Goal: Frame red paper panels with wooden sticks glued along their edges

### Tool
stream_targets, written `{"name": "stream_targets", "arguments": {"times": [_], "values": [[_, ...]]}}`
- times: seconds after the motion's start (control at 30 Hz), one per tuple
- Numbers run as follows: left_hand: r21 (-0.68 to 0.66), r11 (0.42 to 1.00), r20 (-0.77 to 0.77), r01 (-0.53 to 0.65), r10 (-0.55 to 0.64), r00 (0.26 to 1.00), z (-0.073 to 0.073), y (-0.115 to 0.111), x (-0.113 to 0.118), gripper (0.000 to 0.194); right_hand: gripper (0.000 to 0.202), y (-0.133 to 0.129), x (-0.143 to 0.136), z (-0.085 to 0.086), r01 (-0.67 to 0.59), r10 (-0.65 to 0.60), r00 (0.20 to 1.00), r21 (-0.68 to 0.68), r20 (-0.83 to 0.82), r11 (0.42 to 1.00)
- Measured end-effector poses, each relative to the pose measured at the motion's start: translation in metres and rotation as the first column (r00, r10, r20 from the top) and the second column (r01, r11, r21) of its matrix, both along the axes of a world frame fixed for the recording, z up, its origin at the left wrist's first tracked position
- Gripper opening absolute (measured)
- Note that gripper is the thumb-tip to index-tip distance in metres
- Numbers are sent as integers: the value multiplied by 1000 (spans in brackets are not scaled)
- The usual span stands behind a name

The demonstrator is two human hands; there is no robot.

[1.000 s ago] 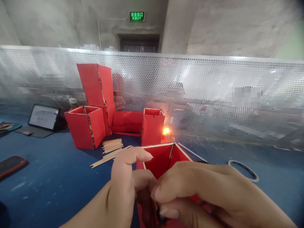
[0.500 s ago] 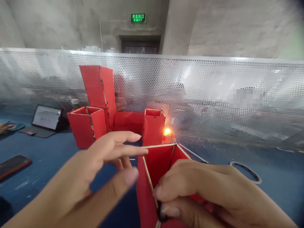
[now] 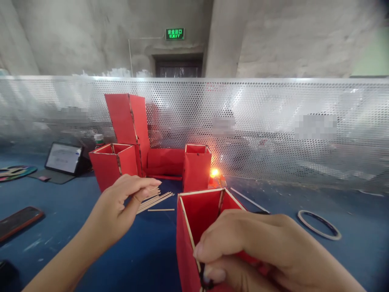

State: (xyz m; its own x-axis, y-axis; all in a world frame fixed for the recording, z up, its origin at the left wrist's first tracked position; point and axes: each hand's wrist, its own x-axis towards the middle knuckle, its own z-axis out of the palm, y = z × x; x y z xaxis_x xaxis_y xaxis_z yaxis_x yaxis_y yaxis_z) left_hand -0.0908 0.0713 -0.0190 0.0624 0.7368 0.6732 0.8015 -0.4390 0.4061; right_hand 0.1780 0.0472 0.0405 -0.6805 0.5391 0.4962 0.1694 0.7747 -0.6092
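Close in front of me stands an open-topped red box (image 3: pixel 198 217) with pale wooden strips along its rim. My right hand (image 3: pixel 252 247) pinches its near left edge between thumb and fingers, beside a dark patch at the corner. My right hand hides much of the box's near side. My left hand (image 3: pixel 129 198) reaches over the table with its fingers stretched forward and nothing visible in them. Thin wooden sticks (image 3: pixel 156 201) lie in a loose bundle just beyond and beside its fingers, and one stick (image 3: pixel 161 210) lies apart.
Farther back stand a tall red box column (image 3: pixel 126 121), a shorter red box (image 3: pixel 114 166), a red cylinder (image 3: pixel 165 160) and a narrow red box (image 3: pixel 197 168). An orange light (image 3: pixel 214 172) glows beside it. A tablet (image 3: pixel 63 157), a phone (image 3: pixel 20 223) and a white ring (image 3: pixel 319 224) lie around.
My left hand has moved away from the red box, forward and left to the sticks, bringing them into view. My right hand keeps its hold on the box edge. The view has tilted up slightly.
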Motion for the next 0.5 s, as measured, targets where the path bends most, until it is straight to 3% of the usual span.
{"name": "stream_targets", "arguments": {"times": [0.17, 0.33, 0.5], "values": [[-162, 985, 81, 66, -53, 995, -16, 2, 5, 29, 11, -1, 0, -3, 26, -26, 1000, 1, -11, 1000], [-239, 970, 171, 43, -1, 985, -15, 4, 3, 39, 13, -1, 0, -4, 37, -38, 998, -10, -43, 999], [-330, 928, 406, 172, -26, 913, -14, 7, 1, 37, 15, -3, 0, 0, 46, -46, 999, -19, 13, 999]]}}
